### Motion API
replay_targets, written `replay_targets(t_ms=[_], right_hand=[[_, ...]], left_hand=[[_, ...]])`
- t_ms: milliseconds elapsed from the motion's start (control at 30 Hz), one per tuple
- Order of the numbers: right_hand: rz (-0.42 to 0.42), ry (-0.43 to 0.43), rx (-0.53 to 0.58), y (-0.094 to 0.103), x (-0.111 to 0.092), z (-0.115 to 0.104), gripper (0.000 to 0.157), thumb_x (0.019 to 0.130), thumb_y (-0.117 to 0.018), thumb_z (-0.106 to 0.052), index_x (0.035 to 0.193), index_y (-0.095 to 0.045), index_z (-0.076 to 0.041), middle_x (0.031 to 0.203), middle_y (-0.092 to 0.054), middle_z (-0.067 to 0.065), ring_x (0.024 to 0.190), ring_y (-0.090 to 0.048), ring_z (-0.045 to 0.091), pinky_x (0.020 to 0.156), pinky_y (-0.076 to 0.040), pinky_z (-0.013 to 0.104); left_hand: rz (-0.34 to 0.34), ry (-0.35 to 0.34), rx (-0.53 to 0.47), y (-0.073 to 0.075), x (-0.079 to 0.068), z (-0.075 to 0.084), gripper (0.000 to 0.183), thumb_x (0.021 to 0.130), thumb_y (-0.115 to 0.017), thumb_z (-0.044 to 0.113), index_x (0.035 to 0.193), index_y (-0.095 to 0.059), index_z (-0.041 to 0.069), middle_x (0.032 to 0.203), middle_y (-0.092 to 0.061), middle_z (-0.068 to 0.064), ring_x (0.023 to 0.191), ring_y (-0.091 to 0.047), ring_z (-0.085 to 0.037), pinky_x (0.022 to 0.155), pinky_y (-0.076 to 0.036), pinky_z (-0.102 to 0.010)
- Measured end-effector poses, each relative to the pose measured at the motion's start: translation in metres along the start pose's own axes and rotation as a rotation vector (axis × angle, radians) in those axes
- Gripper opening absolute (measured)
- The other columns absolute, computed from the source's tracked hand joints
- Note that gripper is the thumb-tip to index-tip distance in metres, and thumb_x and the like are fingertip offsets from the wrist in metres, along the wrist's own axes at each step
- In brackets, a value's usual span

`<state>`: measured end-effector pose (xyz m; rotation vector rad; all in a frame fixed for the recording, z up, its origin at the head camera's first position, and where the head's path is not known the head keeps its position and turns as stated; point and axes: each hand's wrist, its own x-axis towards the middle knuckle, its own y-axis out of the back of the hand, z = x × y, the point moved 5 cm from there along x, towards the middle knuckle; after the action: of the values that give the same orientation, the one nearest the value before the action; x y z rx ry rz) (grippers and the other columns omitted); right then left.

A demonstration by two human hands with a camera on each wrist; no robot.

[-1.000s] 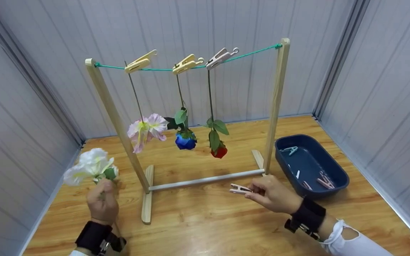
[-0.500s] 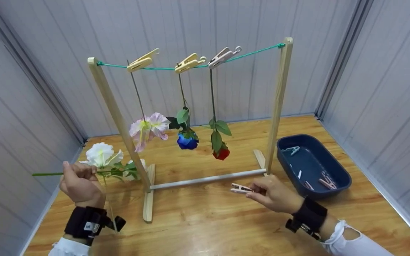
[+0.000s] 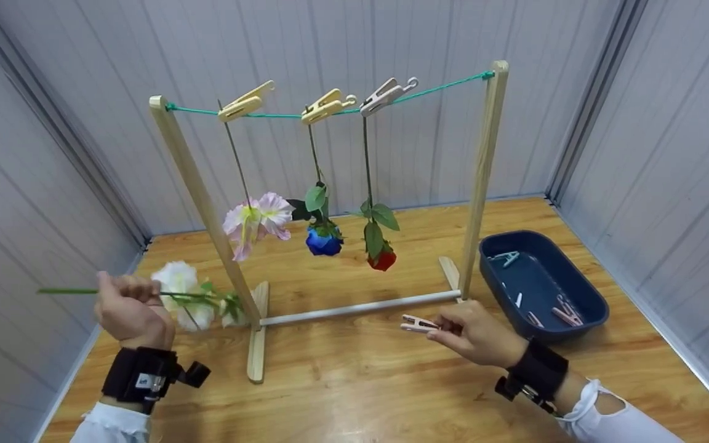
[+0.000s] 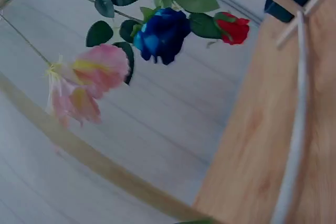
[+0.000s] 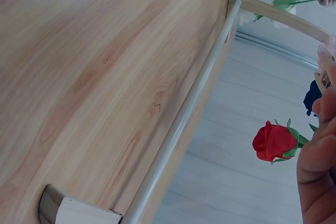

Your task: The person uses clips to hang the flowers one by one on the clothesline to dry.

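Note:
On the left, my left hand [image 3: 136, 314] grips the green stem of a white artificial flower [image 3: 176, 278]. Its stem lies nearly level, with the blooms to the right by the left post. My right hand [image 3: 480, 335] pinches a pale pink clothespin [image 3: 417, 323] below the white crossbar's right end. A pink flower [image 3: 256, 223], a blue rose [image 3: 324, 240] and a red rose [image 3: 383, 259] hang head down from a green line [image 3: 444, 89], each under a clothespin. The left wrist view shows these hanging flowers, the blue rose [image 4: 164, 35] nearest the middle, but not the hand.
A wooden rack with a left post [image 3: 197, 184], a right post [image 3: 484, 172] and a white crossbar [image 3: 360, 309] stands on the wood-grain table [image 3: 354, 394]. At right sits a dark blue basin [image 3: 533, 335] with several clothespins. Ribbed panels [image 3: 428, 37] enclose the table.
My left hand has turned and moved left, swinging the white flower's stem from upright to level, blooms now to the right. My right hand keeps its clothespin and barely moves.

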<state>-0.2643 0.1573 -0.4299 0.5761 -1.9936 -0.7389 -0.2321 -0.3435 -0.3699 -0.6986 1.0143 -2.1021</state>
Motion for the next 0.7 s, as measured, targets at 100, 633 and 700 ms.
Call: replay_targets(t_ms=[100,633,700], right_hand=[[0.005,0.004,-0.002,0.0,0.0,-0.001,0.013,0.094,-0.081,-0.001,0.089,-0.072,-0.009,0.07,-0.066,0.0,0.063,-0.052,-0.001,0.054,-0.042,0.012],[0.035,0.051,-0.031,0.014,0.013,-0.01,0.016,0.093,-0.081,0.002,0.088,-0.071,-0.009,0.068,-0.065,-0.001,0.061,-0.05,-0.003,0.052,-0.04,0.011],[0.05,0.07,-0.051,0.019,0.017,-0.013,0.017,0.092,-0.082,0.003,0.088,-0.071,-0.01,0.068,-0.063,-0.002,0.061,-0.049,-0.002,0.052,-0.04,0.011]], left_hand=[[0.02,-0.085,-0.037,0.0,0.0,0.003,0.056,0.119,-0.039,0.022,0.066,-0.025,0.009,0.063,-0.024,-0.001,0.061,-0.019,-0.017,0.058,-0.035,-0.024],[-0.581,-0.494,0.33,-0.066,-0.051,0.003,0.035,0.109,-0.027,0.009,0.076,-0.04,0.002,0.069,-0.033,0.001,0.061,-0.026,-0.014,0.06,-0.025,-0.027],[-0.62,-0.568,0.437,-0.076,-0.061,0.004,0.037,0.109,-0.026,0.009,0.077,-0.042,-0.003,0.07,-0.038,0.004,0.061,-0.031,-0.012,0.06,-0.03,-0.025]])
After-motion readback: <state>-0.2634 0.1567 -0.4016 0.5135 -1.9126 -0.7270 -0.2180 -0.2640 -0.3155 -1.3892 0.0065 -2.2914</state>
